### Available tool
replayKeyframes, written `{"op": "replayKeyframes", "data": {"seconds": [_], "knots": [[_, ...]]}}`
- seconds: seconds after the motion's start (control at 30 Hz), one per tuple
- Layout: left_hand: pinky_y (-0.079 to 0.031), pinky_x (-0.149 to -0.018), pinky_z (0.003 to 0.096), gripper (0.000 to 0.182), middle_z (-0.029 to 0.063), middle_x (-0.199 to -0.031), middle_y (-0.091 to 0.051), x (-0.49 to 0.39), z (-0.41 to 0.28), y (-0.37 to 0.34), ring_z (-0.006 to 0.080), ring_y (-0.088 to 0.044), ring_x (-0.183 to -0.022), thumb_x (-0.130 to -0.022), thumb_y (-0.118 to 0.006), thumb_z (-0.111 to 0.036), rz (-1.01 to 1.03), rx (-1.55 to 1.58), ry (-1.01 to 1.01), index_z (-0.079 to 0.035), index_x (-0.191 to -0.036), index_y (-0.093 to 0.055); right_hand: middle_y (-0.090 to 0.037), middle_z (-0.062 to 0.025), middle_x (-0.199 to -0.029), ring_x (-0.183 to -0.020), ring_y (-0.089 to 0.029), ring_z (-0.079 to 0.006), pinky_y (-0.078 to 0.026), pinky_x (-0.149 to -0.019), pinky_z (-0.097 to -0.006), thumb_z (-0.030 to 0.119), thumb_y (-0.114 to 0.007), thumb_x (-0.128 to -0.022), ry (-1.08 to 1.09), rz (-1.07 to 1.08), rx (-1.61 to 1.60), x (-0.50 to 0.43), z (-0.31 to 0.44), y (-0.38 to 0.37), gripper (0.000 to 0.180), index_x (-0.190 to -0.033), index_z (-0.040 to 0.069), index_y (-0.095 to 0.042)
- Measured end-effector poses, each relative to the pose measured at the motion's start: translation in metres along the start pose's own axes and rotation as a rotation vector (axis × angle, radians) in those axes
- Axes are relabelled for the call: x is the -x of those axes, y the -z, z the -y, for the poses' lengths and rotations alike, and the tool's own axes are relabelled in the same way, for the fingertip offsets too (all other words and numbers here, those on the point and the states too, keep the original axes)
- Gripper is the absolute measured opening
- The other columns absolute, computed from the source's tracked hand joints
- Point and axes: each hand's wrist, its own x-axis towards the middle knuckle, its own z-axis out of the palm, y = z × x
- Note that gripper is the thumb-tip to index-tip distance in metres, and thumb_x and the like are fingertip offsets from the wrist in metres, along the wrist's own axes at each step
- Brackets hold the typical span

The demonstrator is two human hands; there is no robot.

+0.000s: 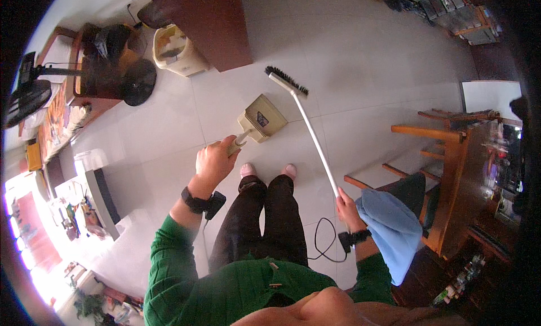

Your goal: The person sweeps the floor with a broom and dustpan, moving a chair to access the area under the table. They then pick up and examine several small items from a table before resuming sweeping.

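Note:
My left hand (214, 160) grips the handle of a beige plastic dustpan (270, 110), which is held out in front of my feet with its toothed comb edge on the handle side. In my right hand (347, 207) is the white pole of a broom (315, 136). The broom's head with black bristles (287, 80) points away from me, ahead and to the right of the dustpan, not touching it. Whether either tool rests on the tiled floor (359, 81) I cannot tell. Both wrists wear black bands with small devices and cables.
A beige bin (177, 51) stands beside a reddish-brown cabinet (224, 26). Black fans (138, 82) are at the left, near a white table (99, 203) with items. To the right are a wooden table (454, 191), wooden chairs and a blue cloth (391, 229) close to my right arm.

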Motion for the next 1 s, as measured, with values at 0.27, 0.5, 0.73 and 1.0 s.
{"op": "replayKeyframes", "data": {"seconds": [0.27, 0.5, 0.73, 1.0], "knots": [[-0.051, -0.066, 0.0445, 0.033, 0.0135, -0.083, -0.066, 0.005, -0.007, -0.006, 0.0341, -0.064, -0.076, -0.083, -0.060, -0.033, -0.013, -0.008, 0.058, -0.016, -0.111, -0.058, -0.046, -0.0023, -0.059, -0.040, -0.043, -0.0106, -0.038, -0.036, -0.0286, 0.022, -0.046, -0.096, -0.318, 0.215, -0.315, -0.034, -0.004, -0.075, 0.048, -0.141, 0.011, -0.034], [-0.051, -0.066, 0.0456, 0.034, 0.0141, -0.082, -0.066, 0.014, -0.008, -0.007, 0.0349, -0.064, -0.075, -0.083, -0.060, -0.032, -0.026, 0.008, 0.039, -0.016, -0.112, -0.056, -0.046, -0.0004, -0.062, -0.043, -0.039, -0.0074, -0.034, -0.038, -0.0235, 0.022, -0.048, -0.095, -0.436, 0.225, -0.328, 0.045, 0.028, 0.011, 0.047, -0.140, 0.012, -0.037], [-0.051, -0.066, 0.0460, 0.033, 0.0142, -0.082, -0.066, 0.039, -0.018, -0.020, 0.0356, -0.064, -0.075, -0.083, -0.060, -0.032, -0.050, 0.020, 0.133, -0.016, -0.111, -0.057, -0.055, -0.0078, -0.067, -0.049, -0.052, -0.0120, -0.043, -0.045, -0.0302, 0.021, -0.047, -0.094, -0.100, 0.032, 0.079, -0.034, -0.028, -0.033, 0.046, -0.137, 0.009, -0.040], [-0.051, -0.063, 0.0451, 0.032, 0.0153, -0.080, -0.065, 0.053, -0.017, -0.032, 0.0356, -0.064, -0.072, -0.084, -0.060, -0.032, -0.105, 0.077, 0.175, -0.015, -0.110, -0.057, -0.045, -0.0014, -0.063, -0.041, -0.039, -0.0091, -0.035, -0.035, -0.0266, 0.021, -0.047, -0.095, -0.420, 0.361, -0.423, -0.002, 0.005, -0.012, 0.051, -0.143, 0.014, -0.030]]}}
